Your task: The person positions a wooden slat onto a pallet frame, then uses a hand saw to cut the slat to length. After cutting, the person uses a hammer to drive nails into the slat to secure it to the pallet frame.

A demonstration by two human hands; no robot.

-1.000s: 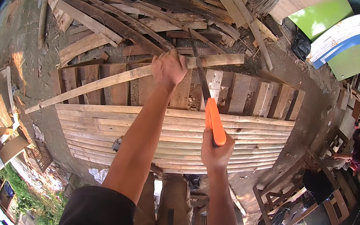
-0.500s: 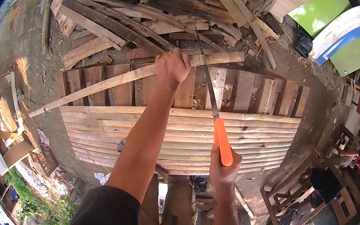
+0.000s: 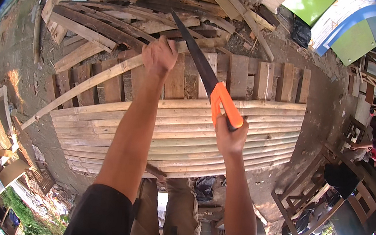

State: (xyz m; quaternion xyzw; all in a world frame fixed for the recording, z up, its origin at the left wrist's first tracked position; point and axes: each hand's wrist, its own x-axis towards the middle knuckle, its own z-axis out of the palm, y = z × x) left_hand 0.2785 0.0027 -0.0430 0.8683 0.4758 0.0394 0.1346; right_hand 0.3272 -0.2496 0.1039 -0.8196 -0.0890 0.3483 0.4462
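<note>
My left hand [image 3: 159,56] is closed around a long, pale bamboo strip [image 3: 108,74], which slants from the lower left up toward the wood pile. In my right hand [image 3: 232,137] is the orange handle of a handsaw [image 3: 200,66]. Its dark blade points up and left, crossing over the strip just right of my left hand, with the flat side showing. Whether the teeth touch the strip, I cannot tell. Beneath both lies a slatted platform: bamboo slats [image 3: 186,131] on the near side, spaced wooden boards [image 3: 238,76] on the far side.
Scrap boards [image 3: 114,27] are heaped beyond the platform. Green and white panels [image 3: 354,42] lean at the far right, near a black plastic bag [image 3: 301,31]. Wooden frames [image 3: 316,191] stand at the right, where another person [image 3: 374,142] is partly visible.
The saw has been drawn up and turned, so its blade now shows broad instead of edge-on. My right hand is higher in view. My left hand still grips the strip.
</note>
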